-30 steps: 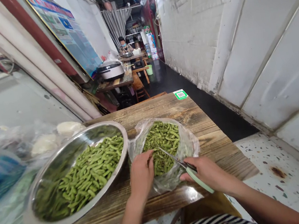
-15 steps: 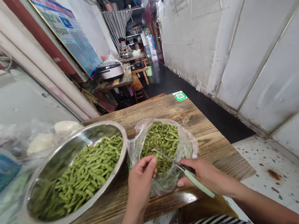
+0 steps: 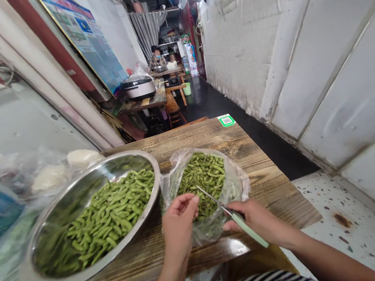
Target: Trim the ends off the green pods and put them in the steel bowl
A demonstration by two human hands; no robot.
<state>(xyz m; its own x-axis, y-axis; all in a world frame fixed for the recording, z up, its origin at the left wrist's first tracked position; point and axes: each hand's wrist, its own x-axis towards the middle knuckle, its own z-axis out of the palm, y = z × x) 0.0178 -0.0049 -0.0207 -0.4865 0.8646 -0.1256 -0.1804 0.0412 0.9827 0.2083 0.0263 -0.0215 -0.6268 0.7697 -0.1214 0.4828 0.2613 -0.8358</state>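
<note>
My right hand (image 3: pixel 252 220) grips a pair of scissors (image 3: pixel 246 229) with pale green handles. Their blades point up and left over a clear plastic bag (image 3: pixel 238 180) of green bean pods (image 3: pixel 204 175). At the bag's near left edge, my left hand (image 3: pixel 181 216) is closed in a pinch close to the blade tips. Whatever it may hold is too small or hidden to name. To the left stands a large steel basin (image 3: pixel 151 161) with a heap of bean pods (image 3: pixel 115 212) in it.
Both vessels stand on a wooden table (image 3: pixel 268 185) with a green QR code card (image 3: pixel 226 120) at its far corner. Plastic bags (image 3: pixel 0 220) crowd the left side. Farther back are a rice cooker (image 3: pixel 138 88) and a seated person (image 3: pixel 157 59).
The view has shifted very slightly. Both hands and the scissors stay in nearly the same place over the bag.
</note>
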